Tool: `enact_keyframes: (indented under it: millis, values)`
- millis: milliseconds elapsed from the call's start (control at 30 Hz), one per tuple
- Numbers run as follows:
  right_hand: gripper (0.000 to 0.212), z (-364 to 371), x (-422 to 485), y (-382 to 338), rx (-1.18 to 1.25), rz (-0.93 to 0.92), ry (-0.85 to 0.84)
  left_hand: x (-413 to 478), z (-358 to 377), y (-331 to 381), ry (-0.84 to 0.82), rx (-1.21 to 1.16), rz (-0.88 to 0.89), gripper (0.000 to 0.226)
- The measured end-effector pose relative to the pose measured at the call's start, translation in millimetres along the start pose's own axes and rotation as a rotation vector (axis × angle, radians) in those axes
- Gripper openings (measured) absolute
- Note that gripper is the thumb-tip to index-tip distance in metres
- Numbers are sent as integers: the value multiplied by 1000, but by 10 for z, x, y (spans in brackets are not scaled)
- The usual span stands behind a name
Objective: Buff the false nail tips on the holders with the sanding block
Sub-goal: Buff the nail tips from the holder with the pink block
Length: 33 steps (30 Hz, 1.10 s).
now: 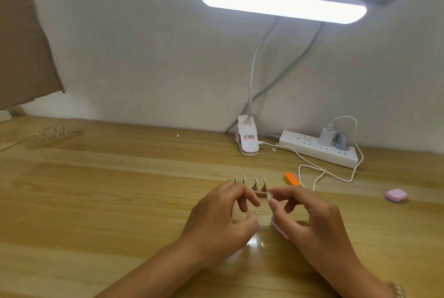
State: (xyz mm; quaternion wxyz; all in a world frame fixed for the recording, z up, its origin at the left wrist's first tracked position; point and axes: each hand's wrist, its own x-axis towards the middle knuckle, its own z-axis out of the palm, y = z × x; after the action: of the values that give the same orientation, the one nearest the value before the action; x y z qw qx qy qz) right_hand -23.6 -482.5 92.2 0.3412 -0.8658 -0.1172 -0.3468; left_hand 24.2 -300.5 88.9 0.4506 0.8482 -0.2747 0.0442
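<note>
A small wooden base (260, 194) in the middle of the table carries a row of metal holders with clear false nail tips (255, 180). My left hand (225, 218) is just in front of it and pinches a small metal holder (256, 213) between thumb and fingers. My right hand (310, 216) pinches a clear nail tip (269, 195) at its fingertips, close to the base's right end. A pink sanding block (278, 228) lies on the table under my right hand, mostly hidden. An orange sanding block (292, 178) lies just behind the base to the right.
A second wooden base with holders (56, 135) sits at the far left. A clip lamp base (248, 139), a white power strip (319, 148) and a loose white cable (324, 172) lie behind. A pink square pad (396, 195) is at the right.
</note>
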Motion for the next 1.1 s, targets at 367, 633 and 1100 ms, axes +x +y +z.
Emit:
enact_keyframes:
  millis: [367,633,1100]
  values:
    - [18,24,-50,-95,-306,-137,-210,4,2,-50,-131,186,80,6]
    - [10,27,-47,-103,-325,-114,-242,22,-4,-71,-139,123,41,19]
    - [16,12,-40,-120,-260,-33,-312,11,-15,-47,-141,119,14,18]
